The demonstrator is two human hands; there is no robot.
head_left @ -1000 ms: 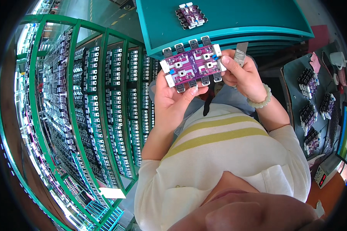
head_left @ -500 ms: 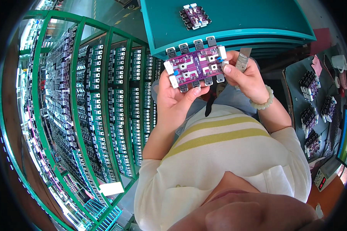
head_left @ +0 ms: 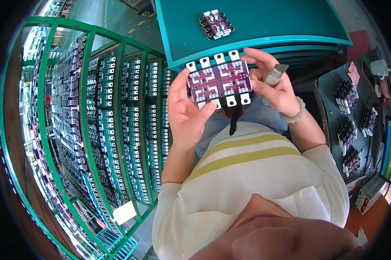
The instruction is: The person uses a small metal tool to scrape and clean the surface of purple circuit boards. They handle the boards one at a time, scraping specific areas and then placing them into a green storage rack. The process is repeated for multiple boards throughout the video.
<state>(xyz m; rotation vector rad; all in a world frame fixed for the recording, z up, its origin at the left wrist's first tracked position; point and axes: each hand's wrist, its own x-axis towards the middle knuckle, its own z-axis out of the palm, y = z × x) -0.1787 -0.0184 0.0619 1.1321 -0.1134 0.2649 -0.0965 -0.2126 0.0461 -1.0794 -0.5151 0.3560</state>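
Circuit board [head_left: 220, 82], purple and rectangular with white-faced tabs along both long edges, is held up before the near edge of a smooth teal tabletop [head_left: 269, 19]. The person's left hand [head_left: 186, 115] keeps a firm grip on its left end; the right hand [head_left: 282, 95], its grip closed around a flat grey strip [head_left: 275, 74], sets a thumb to the board's right end. A smaller-looking purple board assembly with white and black tabs [head_left: 216, 24] rests on the tabletop's far side. At left stands a green-framed rack [head_left: 88, 47].
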